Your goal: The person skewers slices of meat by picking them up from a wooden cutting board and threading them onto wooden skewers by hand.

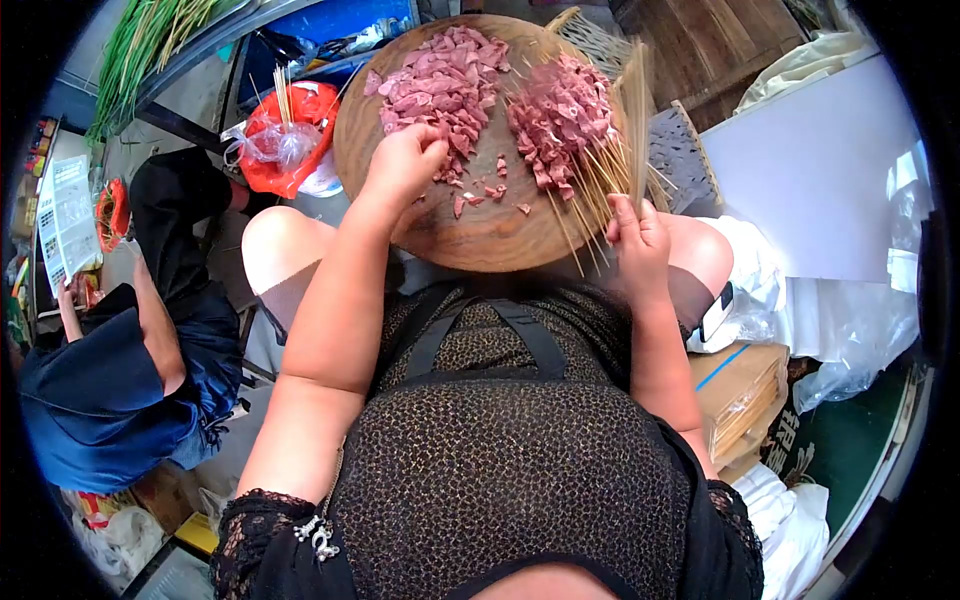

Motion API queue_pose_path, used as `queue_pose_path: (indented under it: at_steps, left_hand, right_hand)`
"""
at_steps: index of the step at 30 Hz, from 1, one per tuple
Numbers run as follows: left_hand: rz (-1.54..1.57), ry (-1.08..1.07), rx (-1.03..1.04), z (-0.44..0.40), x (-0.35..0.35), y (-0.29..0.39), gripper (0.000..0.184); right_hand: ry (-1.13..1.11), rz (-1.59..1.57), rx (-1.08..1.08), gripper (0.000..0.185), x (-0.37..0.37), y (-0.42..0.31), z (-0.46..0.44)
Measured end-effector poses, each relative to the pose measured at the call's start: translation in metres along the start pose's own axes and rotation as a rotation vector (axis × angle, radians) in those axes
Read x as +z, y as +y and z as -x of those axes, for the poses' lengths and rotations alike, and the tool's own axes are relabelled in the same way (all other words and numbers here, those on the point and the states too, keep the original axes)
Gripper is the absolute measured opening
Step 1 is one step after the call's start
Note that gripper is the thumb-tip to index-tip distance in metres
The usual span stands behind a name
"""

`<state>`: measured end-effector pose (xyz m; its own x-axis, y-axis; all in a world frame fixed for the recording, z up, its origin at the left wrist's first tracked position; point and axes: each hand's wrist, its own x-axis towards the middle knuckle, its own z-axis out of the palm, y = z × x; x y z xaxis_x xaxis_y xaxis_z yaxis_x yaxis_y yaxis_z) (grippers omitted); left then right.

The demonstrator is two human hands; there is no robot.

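A round wooden board (440,235) lies across my knees, bearing a heap of cut raw meat pieces (450,75) on its left and a pile of meat skewers (565,115) on its right. My left hand (405,165) is closed at the lower edge of the loose meat; what its fingertips pinch, if anything, is hidden. At the board's right edge my right hand (640,235) grips the lower end of a bamboo skewer (636,130), which points away from me and is smeared by motion. Small meat scraps (490,190) lie between the two piles.
Left of the board, a red bag (290,140) holds upright bamboo sticks. Another person (130,370) sits further left holding a printed sheet (62,215). A white panel (820,170) and a cardboard stack (740,400) stand on the right. Green stalks (140,50) hang at the upper left.
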<state>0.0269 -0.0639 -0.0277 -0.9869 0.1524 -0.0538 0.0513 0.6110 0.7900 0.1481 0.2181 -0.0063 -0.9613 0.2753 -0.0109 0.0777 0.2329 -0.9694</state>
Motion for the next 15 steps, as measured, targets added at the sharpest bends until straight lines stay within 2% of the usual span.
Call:
queue_pose_path:
  at_steps: [1, 2, 3, 4, 5, 7, 9, 13, 15]
  left_hand:
    - [0.0, 0.001, -0.002, -0.002, 0.002, 0.0, 0.021]
    - [0.405, -0.053, -0.13, -0.004, 0.003, 0.001, 0.02]
    - [0.809, -0.104, -0.254, -0.007, 0.004, 0.0, 0.019]
    - [0.913, -0.109, -0.255, -0.009, 0.003, 0.0, 0.018]
    - [0.912, -0.105, -0.254, -0.008, 0.004, 0.0, 0.018]
    - [1.119, -0.062, -0.304, -0.006, 0.004, 0.001, 0.019]
    - [1.176, -0.074, -0.294, -0.006, 0.003, -0.002, 0.021]
    - [1.275, -0.046, -0.283, -0.008, 0.007, -0.004, 0.022]
    - [1.327, 0.007, -0.27, -0.009, 0.008, -0.006, 0.023]
  right_hand:
    - [-0.106, -0.064, 0.001, 0.022, 0.001, -0.002, 0.002]
    - [-0.155, -0.15, 0.11, 0.021, 0.008, -0.004, 0.006]
    - [-0.204, -0.153, 0.112, 0.019, 0.017, -0.008, 0.011]
    - [-0.275, -0.125, 0.149, 0.019, 0.023, -0.009, 0.015]
    - [-0.346, -0.097, 0.187, 0.018, 0.028, -0.009, 0.018]
    - [-0.436, -0.074, 0.305, 0.02, 0.037, -0.004, 0.02]
    - [-0.43, -0.01, 0.412, 0.022, 0.043, -0.004, 0.023]
    - [-0.455, -0.033, 0.375, 0.016, 0.048, 0.01, 0.024]
    - [-0.383, -0.225, 0.352, 0.016, 0.052, 0.013, 0.027]
